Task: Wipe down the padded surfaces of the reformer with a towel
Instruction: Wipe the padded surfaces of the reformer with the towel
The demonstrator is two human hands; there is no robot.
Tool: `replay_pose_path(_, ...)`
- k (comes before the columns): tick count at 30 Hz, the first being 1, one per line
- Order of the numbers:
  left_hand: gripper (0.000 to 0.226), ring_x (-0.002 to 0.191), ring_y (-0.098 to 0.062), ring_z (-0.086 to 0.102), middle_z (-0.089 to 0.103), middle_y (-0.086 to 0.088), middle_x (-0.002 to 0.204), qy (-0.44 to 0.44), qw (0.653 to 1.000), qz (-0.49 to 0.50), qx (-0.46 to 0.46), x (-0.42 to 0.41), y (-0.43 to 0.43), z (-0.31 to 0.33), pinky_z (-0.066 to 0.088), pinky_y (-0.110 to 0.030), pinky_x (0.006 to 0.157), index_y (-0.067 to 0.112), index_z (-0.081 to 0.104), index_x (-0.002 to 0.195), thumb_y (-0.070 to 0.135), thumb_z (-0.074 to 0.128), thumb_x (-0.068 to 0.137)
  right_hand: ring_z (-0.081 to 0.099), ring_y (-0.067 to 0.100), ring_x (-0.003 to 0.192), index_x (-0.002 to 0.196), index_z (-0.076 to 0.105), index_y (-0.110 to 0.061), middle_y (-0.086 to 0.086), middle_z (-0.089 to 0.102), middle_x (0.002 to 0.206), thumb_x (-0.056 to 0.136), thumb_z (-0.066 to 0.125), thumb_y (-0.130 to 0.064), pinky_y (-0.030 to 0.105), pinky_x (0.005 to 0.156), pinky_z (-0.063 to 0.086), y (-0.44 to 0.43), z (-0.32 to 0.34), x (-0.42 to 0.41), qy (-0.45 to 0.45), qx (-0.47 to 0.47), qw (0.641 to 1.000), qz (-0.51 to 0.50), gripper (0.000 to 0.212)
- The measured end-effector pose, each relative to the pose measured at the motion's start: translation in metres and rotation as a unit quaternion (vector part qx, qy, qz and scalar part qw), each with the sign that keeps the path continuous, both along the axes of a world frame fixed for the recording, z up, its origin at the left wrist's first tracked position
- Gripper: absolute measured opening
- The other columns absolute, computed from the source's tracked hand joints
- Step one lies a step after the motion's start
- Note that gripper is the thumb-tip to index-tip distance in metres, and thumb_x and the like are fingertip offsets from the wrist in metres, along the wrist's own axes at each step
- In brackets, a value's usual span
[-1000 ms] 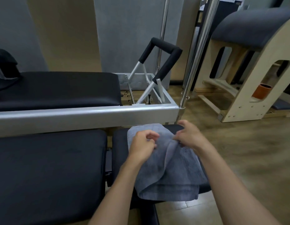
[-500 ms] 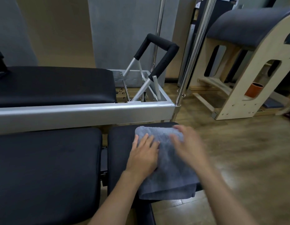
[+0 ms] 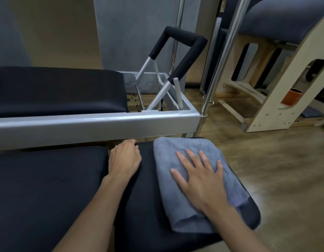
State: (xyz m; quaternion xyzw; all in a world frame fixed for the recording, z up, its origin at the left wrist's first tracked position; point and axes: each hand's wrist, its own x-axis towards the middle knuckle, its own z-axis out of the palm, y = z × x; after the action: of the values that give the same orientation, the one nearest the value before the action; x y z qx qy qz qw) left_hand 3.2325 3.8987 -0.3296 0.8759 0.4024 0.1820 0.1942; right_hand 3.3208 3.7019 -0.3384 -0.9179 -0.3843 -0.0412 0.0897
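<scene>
A folded grey towel (image 3: 177, 200) lies on the small black pad (image 3: 139, 206) at the near right. My right hand (image 3: 199, 177) presses flat on the towel, fingers spread. My left hand (image 3: 125, 159) rests on the far left corner of that same pad, fingers curled over its edge. A larger black pad (image 3: 45, 193) lies to the left, and another black pad (image 3: 57, 91) sits beyond the silver frame rail (image 3: 96, 128).
A foot bar with black padding (image 3: 183, 42) rises at the frame's right end, beside upright chrome poles (image 3: 221, 60). A wooden barrel with a dark padded top (image 3: 288, 73) stands on the wood floor (image 3: 275, 160) at right, holding an orange cup (image 3: 292, 96).
Both hands were bunching the towel, then laid it flat. My left hand has left the towel for the pad's far left corner; my right hand now presses on the towel.
</scene>
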Motion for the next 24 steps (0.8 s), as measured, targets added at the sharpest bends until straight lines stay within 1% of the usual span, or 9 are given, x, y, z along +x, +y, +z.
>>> replay_pose_path(2,0.029,0.108,-0.029,0.059,0.067,-0.007,0.118,0.000,1.000,0.000,0.003,0.000,0.006,-0.006,0.044,-0.036,0.085,0.013,0.064,0.116,0.021,0.042,0.099,0.016,0.020,0.149,0.149,0.021,-0.048,-0.015,0.025,0.161,0.084,0.004,-0.077,0.064,0.113,0.009,0.019,0.001,0.031,-0.006,-0.005,1.000,-0.010,0.073)
replay_pose_path(7,0.029,0.108,-0.031,0.059,0.065,-0.006,0.120,0.011,0.999,0.009,0.030,0.004,0.007,-0.016,0.045,-0.038,0.082,0.015,0.064,0.117,0.019,0.042,0.099,0.033,0.023,0.140,0.141,0.039,-0.042,-0.010,0.044,0.149,0.086,0.008,-0.072,0.064,0.105,0.024,0.066,0.008,0.086,-0.013,-0.014,1.000,0.010,0.070)
replay_pose_path(10,0.029,0.105,-0.034,0.059,0.065,-0.010,0.118,0.026,0.999,0.024,0.024,0.003,0.001,-0.011,0.044,-0.037,0.077,0.013,0.064,0.117,0.018,0.043,0.098,0.027,0.022,0.144,0.145,0.036,-0.041,-0.009,0.037,0.155,0.085,0.007,-0.073,0.063,0.109,0.018,0.060,0.005,0.083,0.007,-0.015,1.000,0.006,0.074)
replay_pose_path(12,0.027,0.107,-0.034,0.058,0.064,-0.010,0.118,0.035,0.999,0.013,0.018,0.001,-0.001,-0.007,0.043,-0.038,0.083,0.011,0.064,0.113,0.016,0.042,0.099,0.019,0.021,0.148,0.149,0.029,-0.040,-0.009,0.027,0.160,0.085,0.009,-0.073,0.062,0.112,0.011,0.044,0.004,0.071,0.020,-0.020,1.000,0.000,0.075)
replay_pose_path(14,0.024,0.107,-0.032,0.057,0.063,-0.009,0.114,0.024,1.000,-0.002,0.005,-0.004,-0.005,-0.006,0.039,-0.038,0.089,0.009,0.061,0.103,0.015,0.038,0.099,0.015,0.021,0.149,0.151,0.025,-0.038,-0.009,0.021,0.162,0.088,0.015,-0.070,0.061,0.114,0.010,0.023,0.004,0.055,0.025,-0.037,0.999,-0.007,0.071)
replay_pose_path(17,0.022,0.107,-0.029,0.055,0.062,-0.010,0.103,-0.009,1.000,-0.012,-0.004,-0.011,-0.012,-0.005,0.036,-0.038,0.094,0.009,0.056,0.092,0.014,0.036,0.099,0.022,0.021,0.145,0.148,0.031,-0.035,-0.008,0.028,0.159,0.091,0.026,-0.063,0.059,0.112,0.018,-0.009,0.009,0.029,0.007,-0.035,0.999,-0.015,0.063)
replay_pose_path(19,0.024,0.114,-0.028,0.054,0.063,-0.010,0.108,-0.022,1.000,-0.017,-0.003,-0.015,-0.015,-0.002,0.034,-0.040,0.101,0.008,0.059,0.099,0.014,0.036,0.100,0.030,0.020,0.139,0.142,0.038,-0.032,-0.007,0.037,0.152,0.091,0.032,-0.058,0.057,0.108,0.026,-0.027,0.015,0.011,-0.002,-0.023,1.000,-0.014,0.057)
replay_pose_path(22,0.031,0.130,-0.024,0.046,0.061,-0.009,0.126,-0.011,1.000,-0.025,-0.008,-0.017,-0.016,0.000,0.028,-0.040,0.109,0.008,0.059,0.119,0.016,0.035,0.101,0.037,0.018,0.128,0.131,0.045,-0.030,-0.010,0.045,0.137,0.090,0.036,-0.051,0.055,0.103,0.033,-0.045,0.022,-0.007,-0.002,-0.016,1.000,-0.016,0.047)
replay_pose_path(24,0.030,0.128,-0.024,0.047,0.061,-0.009,0.123,-0.015,0.999,-0.027,-0.008,-0.017,-0.015,0.000,0.029,-0.040,0.109,0.008,0.059,0.118,0.016,0.035,0.101,0.042,0.018,0.124,0.122,0.049,-0.030,-0.010,0.049,0.129,0.087,0.031,-0.053,0.056,0.102,0.033,-0.051,0.024,-0.013,0.017,-0.006,0.999,-0.029,0.046)
